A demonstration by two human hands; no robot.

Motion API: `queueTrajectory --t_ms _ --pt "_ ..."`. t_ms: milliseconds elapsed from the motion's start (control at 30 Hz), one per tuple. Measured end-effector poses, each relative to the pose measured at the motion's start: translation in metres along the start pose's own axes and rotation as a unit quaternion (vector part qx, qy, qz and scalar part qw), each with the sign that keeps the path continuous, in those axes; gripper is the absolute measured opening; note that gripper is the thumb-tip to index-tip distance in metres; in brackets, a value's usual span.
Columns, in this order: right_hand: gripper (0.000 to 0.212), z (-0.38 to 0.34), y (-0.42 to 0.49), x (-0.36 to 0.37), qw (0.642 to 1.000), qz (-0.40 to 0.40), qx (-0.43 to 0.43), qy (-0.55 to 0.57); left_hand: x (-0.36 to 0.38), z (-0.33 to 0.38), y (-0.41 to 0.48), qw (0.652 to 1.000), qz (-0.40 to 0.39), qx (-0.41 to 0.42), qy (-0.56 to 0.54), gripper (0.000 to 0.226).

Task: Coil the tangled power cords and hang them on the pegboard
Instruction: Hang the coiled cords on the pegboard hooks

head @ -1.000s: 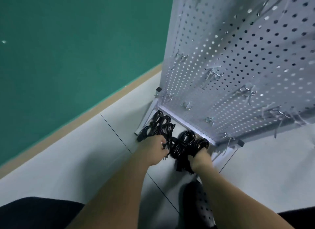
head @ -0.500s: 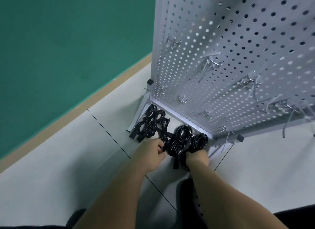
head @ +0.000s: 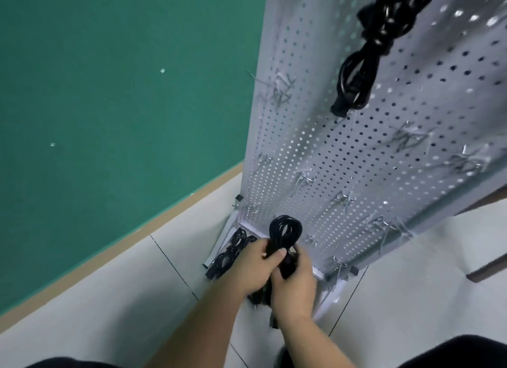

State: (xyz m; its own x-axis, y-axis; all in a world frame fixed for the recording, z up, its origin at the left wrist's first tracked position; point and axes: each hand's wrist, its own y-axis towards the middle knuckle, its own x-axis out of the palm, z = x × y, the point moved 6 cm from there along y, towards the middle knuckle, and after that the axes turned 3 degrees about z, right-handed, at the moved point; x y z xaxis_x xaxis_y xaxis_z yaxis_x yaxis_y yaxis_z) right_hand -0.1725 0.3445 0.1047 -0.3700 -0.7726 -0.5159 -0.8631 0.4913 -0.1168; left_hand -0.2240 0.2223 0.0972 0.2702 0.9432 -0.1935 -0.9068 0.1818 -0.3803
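Coiled cord (head: 285, 233): black and bundled, held off the floor between both your hands. Its looped end rises above them in front of the pegboard's lowest rows.
Left hand (head: 252, 266): your fingers curl round the bundle's waist from the left, with the thumb (head: 280, 254) laid across its front.
Right hand (head: 295, 288): clasped round the bundle just below the left hand, its back turned toward you. The fingertips are hidden behind the cord.
Loose ends (head: 258, 299): dark cord ends hang under your hands, too blurred to make out.
Floor cords (head: 230, 254): more black bundles lie on the tiles at the board's left foot, just beside your left hand.
Pegboard (head: 411, 107): a grey perforated panel standing upright on a metal base.
Hung cord (head: 365, 60): one black coil hangs high on the panel, with its plug at the bottom.
Hooks (head: 282, 88): wire hooks stick out across the panel's face.
Floor (head: 109, 299): pale tiles with dark joints.
Green wall (head: 109, 93): to the left of the board, with a tan skirting strip.
Wooden leg (head: 488, 269): brown, at the right edge.
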Motion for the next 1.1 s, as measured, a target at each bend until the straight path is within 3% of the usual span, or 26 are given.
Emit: queueTrajectory --t_ms 67,233,467,833,1100 --pt "0.068 -0.028 -0.002 -0.009 0.998 -0.005 -0.054 0.016 -0.011 0.022 -0.009 0.998 0.019 0.022 -0.052 0.037" --pt "0.059 -0.095 -0.006 -0.038 0.983 -0.021 -0.179 0.045 -0.038 0.094 -0.038 0.987 0.033 0.098 -0.123 0.019" --pt "0.047 -0.177 -0.022 -0.088 0.951 0.002 -0.297 0.085 -0.066 0.189 -0.090 0.971 0.033 0.196 -0.134 0.024" --pt "0.051 -0.262 -0.044 -0.202 0.904 0.132 -0.381 0.144 -0.041 0.332 -0.152 0.930 -0.032 0.345 -0.124 0.038" --pt "0.055 -0.320 -0.014 -0.250 0.900 0.129 -0.387 0.155 -0.032 0.409 -0.153 0.923 0.023 0.372 -0.091 0.025"
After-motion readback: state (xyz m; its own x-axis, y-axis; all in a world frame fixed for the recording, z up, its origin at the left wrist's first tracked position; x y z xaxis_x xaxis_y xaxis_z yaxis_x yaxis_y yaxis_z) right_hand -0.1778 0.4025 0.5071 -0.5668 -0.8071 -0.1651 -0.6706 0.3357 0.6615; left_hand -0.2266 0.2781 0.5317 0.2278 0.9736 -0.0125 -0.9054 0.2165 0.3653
